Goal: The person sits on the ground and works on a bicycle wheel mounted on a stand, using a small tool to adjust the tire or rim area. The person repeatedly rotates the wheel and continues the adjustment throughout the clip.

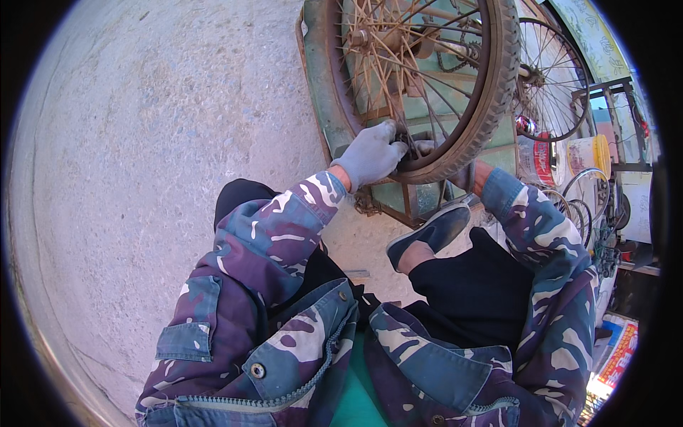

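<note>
A rusty spoked wheel with a knobbly rubber tyre stands before me, mounted on a green metal cart frame. My left hand, in a pale grey glove, is at the lower spokes near the inside of the rim, its fingers curled around something dark that I cannot make out. My right hand, also gloved, reaches behind the tyre at its lower right; its fingertips show between the spokes close to the left hand, and the rest is hidden by rim and tyre. The wheel's rusty hub is near the top.
A second spoked wheel stands at the upper right. Below it are a white and red bucket and a yellow-rimmed bucket. Loose wheel rims are at the right. My shoe is on the ground just under the cart.
</note>
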Demonstrator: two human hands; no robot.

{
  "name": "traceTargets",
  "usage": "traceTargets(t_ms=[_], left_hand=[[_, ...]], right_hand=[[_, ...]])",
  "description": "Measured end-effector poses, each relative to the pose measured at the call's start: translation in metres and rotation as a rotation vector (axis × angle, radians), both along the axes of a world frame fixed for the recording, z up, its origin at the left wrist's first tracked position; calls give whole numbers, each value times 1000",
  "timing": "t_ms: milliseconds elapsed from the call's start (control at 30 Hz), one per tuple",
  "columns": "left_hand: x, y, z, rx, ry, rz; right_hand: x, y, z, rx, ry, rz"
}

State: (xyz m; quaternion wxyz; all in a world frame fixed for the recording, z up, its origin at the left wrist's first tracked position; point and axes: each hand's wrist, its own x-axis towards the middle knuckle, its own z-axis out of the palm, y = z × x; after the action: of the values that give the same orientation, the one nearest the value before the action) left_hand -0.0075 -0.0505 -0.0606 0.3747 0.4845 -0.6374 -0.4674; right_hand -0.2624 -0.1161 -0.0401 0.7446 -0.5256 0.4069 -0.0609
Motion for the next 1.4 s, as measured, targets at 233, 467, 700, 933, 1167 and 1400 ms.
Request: traceTargets(t_ms=[233,467,700,933,1167,1400], left_hand=[[-7,5,14,-68,-165,73],[-6,5,2,-150,-109,77],[-1,6,-3,-132,-110,1],[7,-1,1,-91,-98,-24],[5,-6,-2,-44,56,-39],[-3,3,1,-107,23,-1]], right_hand=[[-3,-1,0,-31,-7,-26],[-3,1,-4,-252,39,10],[-20,-13,-41,-51,13,32],[-23,-19,-60,94,6,-112],[-12,-8,-32,93,-8,-124],[-9,5,-21,62,-30,-211]])
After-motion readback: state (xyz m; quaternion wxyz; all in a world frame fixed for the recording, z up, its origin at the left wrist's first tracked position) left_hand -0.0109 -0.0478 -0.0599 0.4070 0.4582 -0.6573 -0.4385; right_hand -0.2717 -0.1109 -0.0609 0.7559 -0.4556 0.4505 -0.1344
